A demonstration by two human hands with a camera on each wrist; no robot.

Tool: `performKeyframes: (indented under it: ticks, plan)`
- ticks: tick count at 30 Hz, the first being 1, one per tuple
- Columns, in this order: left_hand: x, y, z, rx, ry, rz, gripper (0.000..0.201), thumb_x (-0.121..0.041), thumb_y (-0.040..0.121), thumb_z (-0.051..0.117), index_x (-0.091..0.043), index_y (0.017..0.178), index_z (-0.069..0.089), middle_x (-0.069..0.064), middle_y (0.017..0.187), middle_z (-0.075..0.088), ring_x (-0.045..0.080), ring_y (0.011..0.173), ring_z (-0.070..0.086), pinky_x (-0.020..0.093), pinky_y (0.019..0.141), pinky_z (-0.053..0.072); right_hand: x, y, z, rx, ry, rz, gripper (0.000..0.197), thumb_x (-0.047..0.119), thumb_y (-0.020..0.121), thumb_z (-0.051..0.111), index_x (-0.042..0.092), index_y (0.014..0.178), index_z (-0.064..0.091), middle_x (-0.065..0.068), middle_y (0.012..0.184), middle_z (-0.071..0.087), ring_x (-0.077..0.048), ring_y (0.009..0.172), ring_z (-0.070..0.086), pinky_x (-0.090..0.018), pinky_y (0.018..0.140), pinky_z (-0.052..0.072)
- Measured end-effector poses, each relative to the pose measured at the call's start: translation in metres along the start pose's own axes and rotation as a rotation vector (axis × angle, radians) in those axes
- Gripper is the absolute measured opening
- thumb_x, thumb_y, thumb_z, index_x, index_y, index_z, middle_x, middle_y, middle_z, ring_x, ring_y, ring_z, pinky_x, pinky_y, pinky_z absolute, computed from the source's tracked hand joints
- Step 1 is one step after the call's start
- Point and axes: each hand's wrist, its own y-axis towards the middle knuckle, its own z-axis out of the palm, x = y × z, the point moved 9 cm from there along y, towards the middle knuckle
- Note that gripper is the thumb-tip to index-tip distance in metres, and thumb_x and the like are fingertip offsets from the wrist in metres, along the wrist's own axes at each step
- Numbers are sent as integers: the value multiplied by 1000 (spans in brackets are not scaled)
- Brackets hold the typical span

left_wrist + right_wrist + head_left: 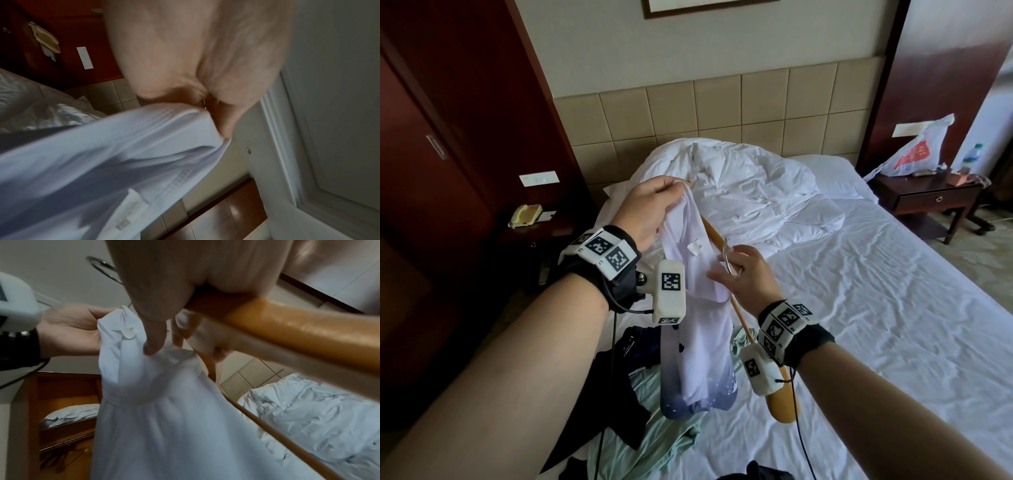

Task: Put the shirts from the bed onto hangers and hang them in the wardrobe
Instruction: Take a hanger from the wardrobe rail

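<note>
Shirt (698, 308) hanging lengthwise, collar up (pinched)

My white shirt (697, 301) fades to dark blue at its hem. The hanger (784, 404) is honey-coloured wood. White bedsheet (876, 308).

A hotel-style bedroom is shown. A wide bed (859, 308) with white sheets and a crumpled duvet (739, 185) is set against a padded, tiled headboard (705, 106). Dark wooden nightstands are placed at both sides: a corded telephone (525, 215) is seen at one, a plastic bag (917, 150) and a bottle (972, 157) on the other (928, 198). Dark red wood panelling (465, 102) is fitted with a switch plate (539, 178).
</note>
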Motion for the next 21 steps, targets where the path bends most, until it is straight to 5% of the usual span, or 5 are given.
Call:
performKeyframes:
  ticks: [4,8,12,17,21]
  plan:
    - [-7,-2,-2,34,-16,-18,21,-7,96,55,-14,81,67,-4,73,65,10,77,59,24,82,46,3,1,6,30,17,-6,20,31,81,76,20,97,74,-5,119,56,-18,104,53,-26,87,39]
    - [-9,-3,-20,-73,94,-14,20,-19,91,60,-21,75,71,9,79,56,21,79,51,34,78,42,14,1,-3,-5,-44,-92,16,20,89,67,6,83,73,-13,86,59,-24,85,52,-36,74,42]
    - [-6,-5,-42,-200,185,-45,23,-19,96,56,-20,75,66,7,77,55,20,77,53,34,74,43,8,2,-26,-91,-91,-31,15,23,90,65,12,83,73,6,80,49,-16,76,46,-25,65,28]
    - [13,-3,-34,-176,132,-189,14,-11,97,55,-12,85,63,9,88,60,20,79,61,32,70,52,9,1,-60,-193,-55,-8,20,20,90,66,24,70,65,-1,94,53,-15,81,47,-11,60,31]
    - [19,-4,-15,-81,89,-263,9,-2,96,53,-4,98,63,10,90,64,18,79,64,26,60,54,8,0,-81,-250,-49,-27,11,19,90,65,20,79,69,-2,92,55,-15,84,48,-9,61,30]
